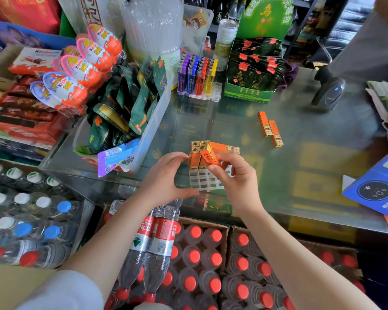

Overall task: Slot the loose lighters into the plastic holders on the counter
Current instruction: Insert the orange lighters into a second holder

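I am looking down at a glass shop counter [289,166] crowded with stock, crates of red-capped water bottles [202,260] nearest me below its edge. At the near edge sits a clear plastic grid holder [207,180], most of its cells still empty. My left hand [168,175] curls against its left side, fingertips touching the standing orange lighters [196,157] slotted at its far end; it braces rather than grips. My right hand [235,175] pinches one orange lighter [210,158], tilted, over the holder. I cannot tell whether its base has entered a cell. Farther right, two loose orange lighters [270,130] lie flat on the glass. At the far side, a second holder [199,95] carries purple, blue, red and yellow lighters, with a few empty cells at its right. By my judgement, the job is early.
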Tool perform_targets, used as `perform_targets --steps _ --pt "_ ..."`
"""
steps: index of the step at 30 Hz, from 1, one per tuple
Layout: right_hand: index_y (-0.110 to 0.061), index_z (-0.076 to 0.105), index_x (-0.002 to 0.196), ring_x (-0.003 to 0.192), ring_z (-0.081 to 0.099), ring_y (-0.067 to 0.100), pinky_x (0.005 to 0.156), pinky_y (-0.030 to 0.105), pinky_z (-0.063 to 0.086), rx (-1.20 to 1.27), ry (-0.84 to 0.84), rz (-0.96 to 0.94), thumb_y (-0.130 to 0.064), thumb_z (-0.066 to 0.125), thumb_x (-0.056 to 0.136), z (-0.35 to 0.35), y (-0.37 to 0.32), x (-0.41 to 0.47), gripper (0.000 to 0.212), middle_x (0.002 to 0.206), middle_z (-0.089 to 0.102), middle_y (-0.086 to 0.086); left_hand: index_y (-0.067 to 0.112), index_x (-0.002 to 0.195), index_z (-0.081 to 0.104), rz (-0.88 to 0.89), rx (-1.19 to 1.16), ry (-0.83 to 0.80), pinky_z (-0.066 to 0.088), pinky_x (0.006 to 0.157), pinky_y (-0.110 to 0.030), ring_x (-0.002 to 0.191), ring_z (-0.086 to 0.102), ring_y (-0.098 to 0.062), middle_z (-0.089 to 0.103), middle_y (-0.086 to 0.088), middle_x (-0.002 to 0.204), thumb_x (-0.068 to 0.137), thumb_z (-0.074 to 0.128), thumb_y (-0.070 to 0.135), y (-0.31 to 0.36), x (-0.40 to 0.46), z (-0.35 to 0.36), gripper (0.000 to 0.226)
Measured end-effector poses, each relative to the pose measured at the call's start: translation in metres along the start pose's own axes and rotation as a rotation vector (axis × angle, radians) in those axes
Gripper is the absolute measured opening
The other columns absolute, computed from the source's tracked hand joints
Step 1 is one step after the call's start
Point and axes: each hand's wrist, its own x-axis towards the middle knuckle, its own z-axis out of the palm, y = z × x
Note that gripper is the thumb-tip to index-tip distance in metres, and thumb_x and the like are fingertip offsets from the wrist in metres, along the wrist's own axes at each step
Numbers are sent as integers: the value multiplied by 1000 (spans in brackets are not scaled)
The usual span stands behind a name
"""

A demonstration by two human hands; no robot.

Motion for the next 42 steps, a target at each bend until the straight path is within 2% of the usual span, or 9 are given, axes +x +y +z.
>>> perform_targets --steps 3,5,8,13,18,24,29,37,42 --pt "-16 64 88 68 51 -9 67 4 37 6 -29 31 -13 66 73 5 2 -5 16 77 61 -36 17 124 51 -7 14 9 34 96 -25 119 43 -13 49 3 128 61 78 50 1 0 -1 77" --pt "-27 59 87 70 55 -4 73 12 43 88 -53 80 -13 65 74 9 0 -5 20 78 64 -27 16 124 51 -3 17 13 34 96 -26 119 44 -14 50 2 128 61 79 49 1 -1 -1 77" --pt "-18 58 89 82 65 7 78 19 49 100 -91 70 -3 65 79 12 0 -8 20 83 66 -16 16 124 51 -7 32 8 30 94 -20 119 44 -14 50 1 128 60 76 55 1 -1 -1 80" --pt "-12 63 88 72 53 -9 63 6 39 -248 -56 -13 -13 68 77 16 -2 -8 13 79 54 -22 17 123 52 -6 27 21 31 93 -20 118 45 -13 51 3 127 56 56 73 0 0 1 87" --pt "-13 66 90 58 62 22 49 31 50 -565 -130 -190 -27 63 76 15 -10 -1 20 84 68 1 20 125 49 -17 41 13 31 93 -21 120 42 -12 48 5 130 55 52 74 0 0 1 88" --pt "-13 58 78 44 58 30 42 23 34 -850 -144 -198 -36 57 82 18 -20 3 23 55 65 6 22 126 46 -43 9 -4 37 97 -29 122 40 -11 46 7 131 55 52 70 2 -1 -1 86" --pt "-14 50 104 74 64 32 59 35 50 -812 -174 41 -43 48 90 23 -26 -1 32 86 70 7 25 126 47 -49 7 -20 35 97 -27 123 37 -8 44 10 133 55 50 70 4 0 -2 84" --pt "-16 44 102 59 57 24 53 29 41 -666 -46 73 -49 60 80 26 -44 3 43 63 58 -5 22 126 46 -49 -8 -8 33 94 -25 122 39 -9 45 7 132 55 50 70 6 -2 -2 86" --pt "-17 48 84 53 47 4 52 28 38 -332 150 89 -26 57 87 0 -25 19 13 58 50 -12 20 125 48 -36 12 -16 32 96 -23 122 40 -12 47 6 130 56 57 69 2 0 -1 85"
